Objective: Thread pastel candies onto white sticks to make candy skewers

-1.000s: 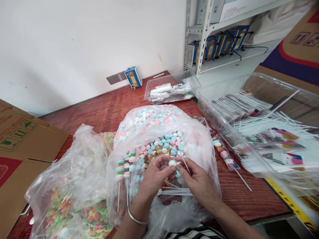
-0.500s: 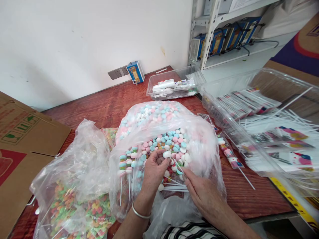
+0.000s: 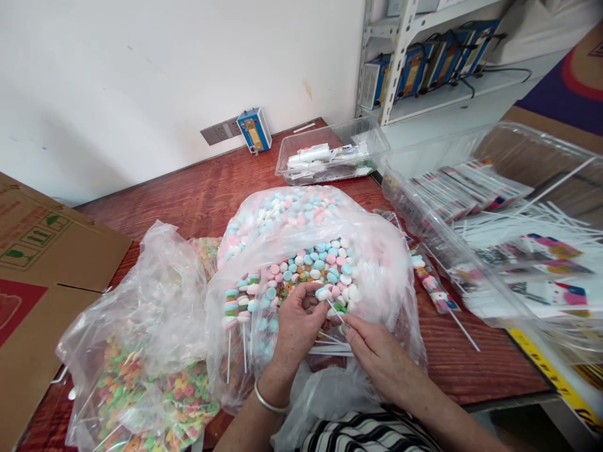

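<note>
Above an open clear plastic bag full of pink, blue and white candies, my left hand pinches a small round white-and-blue candy, which looks like a marshmallow. My right hand grips a thin white stick in its fingertips. The stick's upper end meets the candy's underside; how deep it goes is hidden. Under my hands lie several loose white sticks. Two finished-looking candy skewers with stacked blue, green and pink pieces rest at the bag's left side.
A bag of colourful ring candies lies at left beside a cardboard box. A clear tub of wrappers stands behind. At right, a large clear bin holds sticks and packets; a wrapped candy skewer lies near it.
The candy in my left hand has tilted, showing more of its blue side. The stick in my right hand now lies against its underside. The view has shifted slightly.
</note>
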The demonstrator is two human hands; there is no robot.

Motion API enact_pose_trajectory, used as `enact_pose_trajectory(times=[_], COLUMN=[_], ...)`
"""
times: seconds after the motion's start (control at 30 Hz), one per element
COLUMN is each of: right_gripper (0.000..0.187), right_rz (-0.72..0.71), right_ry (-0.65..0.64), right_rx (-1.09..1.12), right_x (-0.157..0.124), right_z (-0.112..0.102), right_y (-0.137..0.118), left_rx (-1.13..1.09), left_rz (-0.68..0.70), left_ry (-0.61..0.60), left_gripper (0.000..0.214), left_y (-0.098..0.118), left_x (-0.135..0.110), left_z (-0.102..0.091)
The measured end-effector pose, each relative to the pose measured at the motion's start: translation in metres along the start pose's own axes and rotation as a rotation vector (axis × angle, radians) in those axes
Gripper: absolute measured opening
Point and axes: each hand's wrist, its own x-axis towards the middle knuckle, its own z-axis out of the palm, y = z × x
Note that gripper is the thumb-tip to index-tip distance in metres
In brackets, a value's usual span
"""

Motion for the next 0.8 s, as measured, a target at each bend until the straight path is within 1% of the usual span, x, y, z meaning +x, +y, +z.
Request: enact_pose_trajectory(times=[0.13,0.27,0.4,0.47,0.53,0.57,0.63,0.67,0.73,0.8], right_gripper=[0.027,0.027,0.027,0.027,0.029,0.030,0.030,0.031,0.034,0.036], right_rz=[0.041,0.041,0.009,-0.019,-0.038,-0.046,-0.054,-0.051,-0.026,-0.003], right_ry=[0.001,0.015,0.056,0.069,0.084,0.090,0.105,0.112,0.128,0.150], right_rx=[0.043,0.071,0.021,0.008,0.008,0.007,-0.006,-0.024,-0.077,-0.133], right_x=[0.002,0.004,0.006,0.007,0.008,0.009,0.009,0.009,0.009,0.008], right_z=[0.000,0.003,0.010,0.014,0.018,0.019,0.017,0.016,0.012,0.008], right_y=[-0.002,0.001,0.010,0.016,0.023,0.026,0.031,0.032,0.032,0.030], left_rx=[0.028,0.079,0.256,0.335,0.374,0.378,0.375,0.385,0.472,0.647], left_rz=[0.047,0.078,0.214,0.294,0.352,0.370,0.352,0.330,0.307,0.359], left_ry=[-0.042,-0.067,-0.042,-0.054,-0.104,-0.132,-0.157,-0.130,-0.005,0.125], left_gripper=[0.019,0.019,0.020,0.026,0.036,0.041,0.049,0.051,0.049,0.039], left_y=[-0.001,-0.006,-0.017,-0.020,-0.022,-0.022,-0.021,-0.020,-0.020,-0.021], left_x=[-0.003,-0.007,-0.016,-0.024,-0.033,-0.037,-0.040,-0.039,-0.031,-0.017], left_z=[0.002,0.004,0.005,0.005,0.003,0.001,-0.006,-0.011,-0.023,-0.034])
